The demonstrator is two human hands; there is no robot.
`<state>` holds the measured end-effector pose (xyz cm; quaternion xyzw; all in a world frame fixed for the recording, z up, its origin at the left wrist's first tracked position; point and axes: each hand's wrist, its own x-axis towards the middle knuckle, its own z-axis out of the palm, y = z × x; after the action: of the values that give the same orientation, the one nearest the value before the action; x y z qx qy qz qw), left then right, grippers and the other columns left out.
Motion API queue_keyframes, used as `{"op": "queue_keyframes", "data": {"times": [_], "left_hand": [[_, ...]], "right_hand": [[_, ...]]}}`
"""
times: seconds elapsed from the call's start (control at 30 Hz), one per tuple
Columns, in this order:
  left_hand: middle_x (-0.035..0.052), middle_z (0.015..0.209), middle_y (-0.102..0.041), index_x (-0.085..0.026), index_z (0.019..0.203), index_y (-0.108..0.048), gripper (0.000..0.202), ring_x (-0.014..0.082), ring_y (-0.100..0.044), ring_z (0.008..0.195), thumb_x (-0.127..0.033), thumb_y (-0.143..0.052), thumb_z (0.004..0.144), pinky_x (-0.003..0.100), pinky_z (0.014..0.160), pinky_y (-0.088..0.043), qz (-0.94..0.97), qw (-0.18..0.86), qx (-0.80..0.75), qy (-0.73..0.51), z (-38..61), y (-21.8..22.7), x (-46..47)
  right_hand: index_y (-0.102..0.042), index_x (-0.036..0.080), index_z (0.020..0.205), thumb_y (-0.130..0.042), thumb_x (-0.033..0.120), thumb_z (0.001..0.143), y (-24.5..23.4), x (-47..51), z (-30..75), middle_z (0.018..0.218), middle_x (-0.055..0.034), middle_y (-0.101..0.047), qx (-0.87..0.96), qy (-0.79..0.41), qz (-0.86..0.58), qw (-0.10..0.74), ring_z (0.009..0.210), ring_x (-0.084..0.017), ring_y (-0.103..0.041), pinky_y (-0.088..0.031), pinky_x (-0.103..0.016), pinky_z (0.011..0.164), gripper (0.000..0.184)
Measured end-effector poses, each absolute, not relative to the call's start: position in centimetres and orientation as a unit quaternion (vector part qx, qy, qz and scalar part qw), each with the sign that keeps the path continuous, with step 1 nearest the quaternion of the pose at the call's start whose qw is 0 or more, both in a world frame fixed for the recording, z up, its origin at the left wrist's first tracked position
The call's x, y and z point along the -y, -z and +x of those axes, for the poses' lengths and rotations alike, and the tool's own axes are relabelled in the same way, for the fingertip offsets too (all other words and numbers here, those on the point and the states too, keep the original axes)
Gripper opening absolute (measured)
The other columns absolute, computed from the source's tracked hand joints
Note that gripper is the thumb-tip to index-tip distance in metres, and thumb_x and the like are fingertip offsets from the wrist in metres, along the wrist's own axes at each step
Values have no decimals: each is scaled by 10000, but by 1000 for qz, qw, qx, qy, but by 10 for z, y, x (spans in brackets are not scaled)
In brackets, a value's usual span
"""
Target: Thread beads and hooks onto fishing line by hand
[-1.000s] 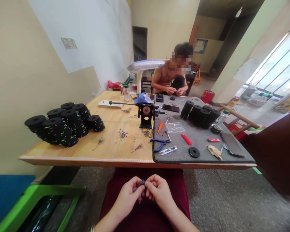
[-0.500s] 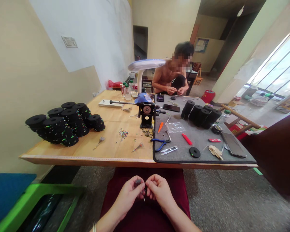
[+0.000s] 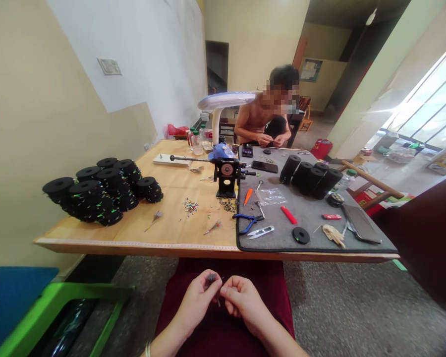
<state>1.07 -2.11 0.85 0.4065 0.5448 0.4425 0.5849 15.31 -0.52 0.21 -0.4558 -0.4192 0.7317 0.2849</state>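
Above the dark red cloth (image 3: 223, 337) over my lap, both hands meet just below the table's front edge. My left hand (image 3: 197, 297) is closed on a small grey bundle (image 3: 211, 277), its fanned end showing above the fingers and a thin tip below them. Right beside it, my right hand (image 3: 243, 300) is closed in a pinch near the bundle. What lies between its fingertips is too small to make out. Similar fanned bundles lie on the wooden table (image 3: 178, 233), one (image 3: 213, 226) near the front edge.
Stacked black foam spools (image 3: 85, 188) stand at left. Beyond the front edge are a black winding device (image 3: 226, 176), a white lamp (image 3: 223, 101) and coloured beads (image 3: 191, 206). Blue-handled pliers (image 3: 248, 222), snips (image 3: 262, 232) and a foam disc (image 3: 301, 235) lie on the grey mat (image 3: 271, 218). A co-worker (image 3: 262, 119) sits opposite.
My right hand has shifted slightly left and its fingers have curled and turned a little. The left hand keeps the grey bundle almost in place. The view has moved slightly.
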Motion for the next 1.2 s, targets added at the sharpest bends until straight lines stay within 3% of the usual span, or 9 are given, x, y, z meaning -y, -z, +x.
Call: {"op": "queue_keyframes", "data": {"times": [0.67,1.2], "left_hand": [[-21,608,-550,-179,733,-560,276,136,-525,564,-438,-654,737,227,518,-425,447,570,-537,-433,10,-10,25],[-46,560,-496,-182,716,-554,203,109,-443,498,-369,-604,778,211,482,-362,486,545,-550,-404,13,-11,27]], "right_hand": [[-501,171,677,-679,544,664,5,2,155,392,82,-506,414,-719,-471,299,303,-27,-311,-174,-172,350,413],[-453,194,697,-661,524,700,8,-1,157,357,107,-455,386,-699,-469,378,303,-27,-230,-124,-182,361,389]]}}
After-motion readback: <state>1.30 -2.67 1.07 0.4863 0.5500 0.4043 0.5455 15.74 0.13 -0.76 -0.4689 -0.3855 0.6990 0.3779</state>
